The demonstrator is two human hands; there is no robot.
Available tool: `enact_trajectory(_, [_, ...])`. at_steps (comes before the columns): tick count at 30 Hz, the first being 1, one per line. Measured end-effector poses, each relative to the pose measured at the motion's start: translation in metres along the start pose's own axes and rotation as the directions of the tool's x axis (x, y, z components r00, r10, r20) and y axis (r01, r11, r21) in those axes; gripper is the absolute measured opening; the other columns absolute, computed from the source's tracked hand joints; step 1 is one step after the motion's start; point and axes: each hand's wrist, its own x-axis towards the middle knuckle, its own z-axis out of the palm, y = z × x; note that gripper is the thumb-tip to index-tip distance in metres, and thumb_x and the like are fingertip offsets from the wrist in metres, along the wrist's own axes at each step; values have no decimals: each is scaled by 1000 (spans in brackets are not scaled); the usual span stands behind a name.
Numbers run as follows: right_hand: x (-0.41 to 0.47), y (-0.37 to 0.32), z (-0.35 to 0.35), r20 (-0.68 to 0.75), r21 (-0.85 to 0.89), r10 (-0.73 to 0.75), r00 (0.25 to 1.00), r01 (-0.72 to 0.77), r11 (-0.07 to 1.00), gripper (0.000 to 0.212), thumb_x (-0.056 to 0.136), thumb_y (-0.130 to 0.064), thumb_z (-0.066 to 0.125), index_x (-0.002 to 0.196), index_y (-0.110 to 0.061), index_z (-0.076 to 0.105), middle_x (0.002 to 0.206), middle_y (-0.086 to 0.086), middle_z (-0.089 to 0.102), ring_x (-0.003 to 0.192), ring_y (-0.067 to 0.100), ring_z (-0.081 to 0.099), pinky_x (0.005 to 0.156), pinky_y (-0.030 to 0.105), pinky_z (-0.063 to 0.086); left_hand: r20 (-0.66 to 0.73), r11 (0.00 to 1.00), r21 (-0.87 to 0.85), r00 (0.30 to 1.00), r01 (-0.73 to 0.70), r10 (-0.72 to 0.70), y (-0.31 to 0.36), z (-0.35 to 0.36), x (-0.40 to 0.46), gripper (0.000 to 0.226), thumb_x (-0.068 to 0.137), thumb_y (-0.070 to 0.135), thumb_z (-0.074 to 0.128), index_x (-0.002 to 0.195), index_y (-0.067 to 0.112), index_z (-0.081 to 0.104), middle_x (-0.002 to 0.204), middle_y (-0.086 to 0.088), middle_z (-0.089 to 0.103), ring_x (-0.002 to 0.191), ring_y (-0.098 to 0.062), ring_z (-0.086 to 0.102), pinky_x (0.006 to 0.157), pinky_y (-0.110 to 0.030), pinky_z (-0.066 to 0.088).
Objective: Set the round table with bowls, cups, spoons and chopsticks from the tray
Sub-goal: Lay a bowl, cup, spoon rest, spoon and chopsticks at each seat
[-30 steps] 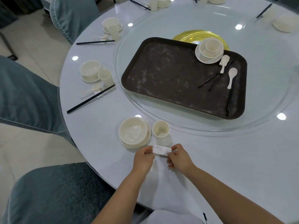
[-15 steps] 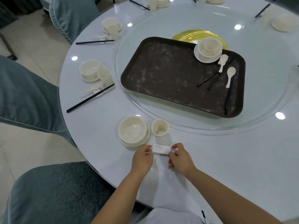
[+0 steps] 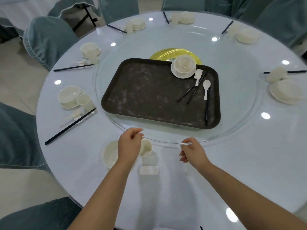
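Note:
My left hand (image 3: 129, 145) hovers with curled fingers over the near place setting, hiding part of its cream bowl (image 3: 108, 155) and cup (image 3: 147, 146). It holds nothing that I can see. A small white rest (image 3: 148, 170) lies on the round table (image 3: 166, 188) just in front of the cup, free of both hands. My right hand (image 3: 192, 151) pinches the front rim of the glass turntable (image 3: 240, 130). On the turntable sits the brown tray (image 3: 149, 97), carrying a stacked bowl, cup and plate (image 3: 183, 67), two white spoons (image 3: 206, 90) and black chopsticks (image 3: 191, 92).
Several laid settings with bowls, cups and chopsticks ring the table, the nearest at the left (image 3: 71, 97). A gold plate (image 3: 164, 54) lies behind the tray. Blue-grey covered chairs (image 3: 46, 35) stand all around the table, one at my near left.
Both hands let go of the white rest, which now lies on the table. They rose and spread apart to the turntable's front rim. The view has tilted up.

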Motion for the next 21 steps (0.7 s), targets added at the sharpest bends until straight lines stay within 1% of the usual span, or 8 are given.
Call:
enact_trajectory(3, [13,-8,-25,-66,66,27,997,-22,998,15,98,-9,47,111,-15,52,85,16,66,65,25,65,55,26,51,99,996,87,995,-28,20,18,20,20,15,94,17,57,99,27,67,90,17,64,90,-6,61,75,-18,45])
enact_trajectory(7, [35,-15,-50,-139,140,40,989,-20,990,14,97,-9,47,107,-14,54,81,14,64,60,20,61,51,23,50,242,976,173,966,-131,87,39,55,42,18,92,15,57,103,22,70,93,10,68,88,-8,62,71,-17,44])
enact_trajectory(10, [58,-22,-66,-185,174,31,982,2,985,12,96,-8,48,105,-12,55,78,13,63,56,19,60,46,20,47,326,969,192,942,-154,85,52,84,55,19,91,13,57,104,17,70,96,2,70,91,-13,64,80,-25,50])
enact_trajectory(12, [77,-29,-76,-217,152,24,976,10,988,12,96,-9,48,105,-13,55,77,12,65,54,18,61,47,22,48,364,967,212,930,-142,57,58,102,64,19,91,15,58,106,17,69,95,3,69,90,-15,63,84,-30,50])
enact_trajectory(14, [99,-38,-85,-245,130,12,969,20,991,13,96,-11,47,106,-15,54,76,11,66,52,18,62,48,24,49,383,968,223,923,-115,22,60,117,71,19,92,18,58,108,19,69,92,7,66,89,-13,61,79,-27,49])
enact_trajectory(16, [122,-48,-93,-281,107,4,960,27,994,13,96,-12,46,107,-16,53,74,9,65,51,18,62,49,26,51,398,968,234,917,-89,-12,60,131,79,21,93,20,59,111,19,68,93,9,64,92,-10,61,78,-23,44])
enact_trajectory(19, [154,-60,-103,-322,60,-18,947,39,997,16,96,-14,46,110,-17,52,75,9,66,53,20,65,56,31,54,406,968,250,911,-34,-73,57,146,89,26,94,22,58,119,18,65,104,7,65,101,-11,60,84,-23,44])
enact_trajectory(21, [173,-65,-107,-323,20,-31,946,40,999,19,96,-15,46,114,-18,50,76,9,66,54,19,66,56,30,55,408,961,277,905,4,-122,54,155,94,31,94,24,58,123,17,63,115,4,66,106,-12,59,89,-24,44])
